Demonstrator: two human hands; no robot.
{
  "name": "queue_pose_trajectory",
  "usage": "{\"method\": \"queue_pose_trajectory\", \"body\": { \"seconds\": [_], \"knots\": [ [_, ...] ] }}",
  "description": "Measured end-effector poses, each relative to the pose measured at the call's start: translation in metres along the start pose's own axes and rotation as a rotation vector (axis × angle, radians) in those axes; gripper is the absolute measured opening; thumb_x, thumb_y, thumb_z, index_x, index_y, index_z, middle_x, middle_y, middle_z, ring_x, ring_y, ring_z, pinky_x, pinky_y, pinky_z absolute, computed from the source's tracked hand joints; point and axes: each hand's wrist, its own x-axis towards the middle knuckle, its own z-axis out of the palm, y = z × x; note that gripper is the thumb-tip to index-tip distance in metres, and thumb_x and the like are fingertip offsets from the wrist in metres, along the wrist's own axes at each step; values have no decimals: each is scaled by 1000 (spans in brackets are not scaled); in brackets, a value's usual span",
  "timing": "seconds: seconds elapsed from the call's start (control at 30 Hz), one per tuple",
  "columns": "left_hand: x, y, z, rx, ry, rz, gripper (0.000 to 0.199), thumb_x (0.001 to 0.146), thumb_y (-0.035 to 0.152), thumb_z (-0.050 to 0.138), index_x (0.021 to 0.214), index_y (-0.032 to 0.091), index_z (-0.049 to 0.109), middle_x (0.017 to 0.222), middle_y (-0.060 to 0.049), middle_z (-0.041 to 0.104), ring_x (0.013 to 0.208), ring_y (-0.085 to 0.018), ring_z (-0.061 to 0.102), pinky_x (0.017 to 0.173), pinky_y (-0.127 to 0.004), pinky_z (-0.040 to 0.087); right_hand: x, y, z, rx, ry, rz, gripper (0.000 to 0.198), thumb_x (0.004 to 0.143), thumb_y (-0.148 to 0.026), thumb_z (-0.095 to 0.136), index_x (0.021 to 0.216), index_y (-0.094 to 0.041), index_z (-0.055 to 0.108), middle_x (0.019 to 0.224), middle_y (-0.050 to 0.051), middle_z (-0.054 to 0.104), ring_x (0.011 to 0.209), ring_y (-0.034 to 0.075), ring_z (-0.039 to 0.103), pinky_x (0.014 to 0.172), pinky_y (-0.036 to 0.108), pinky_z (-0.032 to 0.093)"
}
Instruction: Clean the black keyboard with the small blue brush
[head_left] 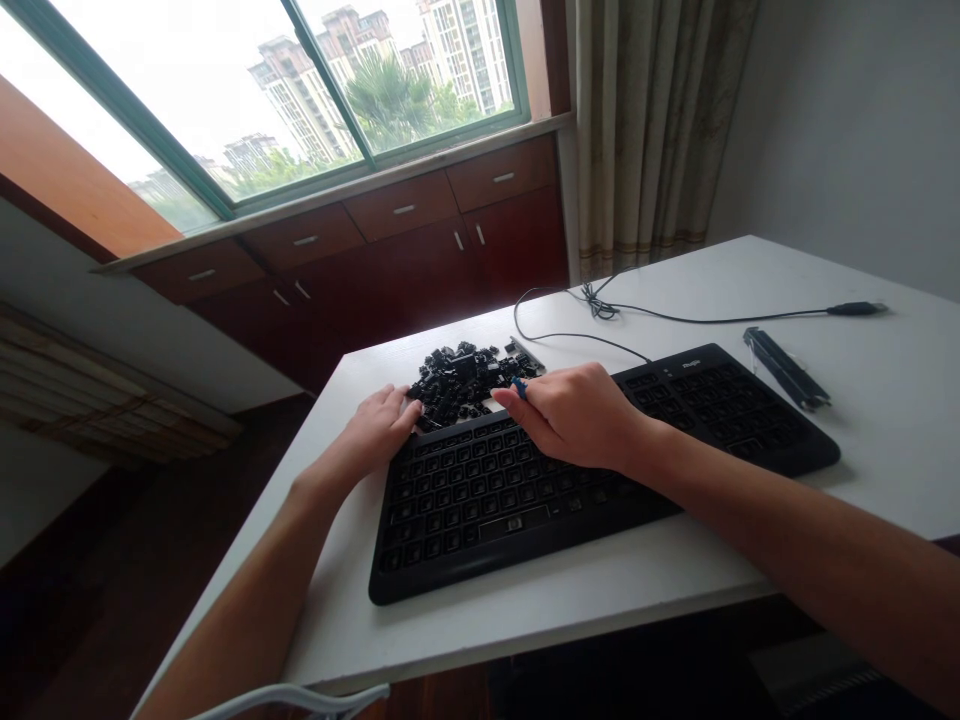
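A black keyboard (480, 480) with its keycaps off lies across the white table, showing rows of bare key sockets. Behind its left half is a heap of loose black keycaps (465, 375). My left hand (384, 422) rests at the keyboard's back left corner, fingers stretched out and touching the heap's left side. Over the keyboard's back edge, my right hand (577, 412) is closed around a small blue tool (519, 386). Only its blue end shows between thumb and fingers; the remainder is hidden, so its kind is unclear. The hand covers the keyboard's middle.
A black cable (600, 303) runs from the keyboard's back, bundled in a loop, to a USB plug (859, 309). Right of it lies a dark, long packet (787, 368). The white table (420, 610) ends at the front near my body. Cabinets and a window stand beyond.
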Motion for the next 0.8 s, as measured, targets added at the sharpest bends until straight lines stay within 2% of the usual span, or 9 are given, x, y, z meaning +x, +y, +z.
{"method": "queue_pose_trajectory", "body": {
  "seconds": [0.1, 0.23, 0.4, 0.6, 0.8],
  "knots": [
    [-1, -2, 1, 6, 12, 16, 54, 93, 44, 36, 134, 15, 57, 141, -15, 57, 140, -36, 40, 113, -52, 35, 0, -1, -2, 36, 3, -15, 59, 104, -47, 30, 62, -16, 57, 51, -1, 53, 46, 8, 35, 52, 27, 16],
    [-2, -3, 1, 27, -2, 41, 53, 93, 42, 37, 132, 14, 59, 144, -16, 54, 142, -36, 38, 114, -51, 34, 0, -3, -3, 58, -19, -21, 60, 103, -47, 30, 60, -16, 56, 50, -1, 51, 46, 8, 34, 52, 27, 16],
    [-1, 6, -4, 32, -22, -33, 60, 95, 43, 30, 137, 7, 53, 143, -19, 55, 140, -35, 41, 113, -48, 35, 0, -2, -3, 34, -53, -11, 61, 104, -48, 28, 60, -16, 56, 51, 0, 54, 46, 8, 36, 52, 27, 16],
    [-1, 9, -7, 64, -20, -11, 60, 95, 43, 32, 138, 8, 53, 143, -18, 55, 140, -34, 42, 112, -47, 36, 0, -1, 1, -48, -47, 28, 59, 104, -47, 28, 65, -16, 60, 57, 2, 61, 48, 10, 40, 53, 27, 16],
    [-1, 14, -10, 47, -34, -53, 66, 96, 46, 28, 142, 4, 49, 145, -20, 53, 141, -33, 41, 113, -44, 35, 0, -1, 1, -42, -29, 28, 57, 104, -47, 28, 70, -16, 61, 60, 2, 63, 49, 10, 43, 53, 27, 17]
  ]
}}
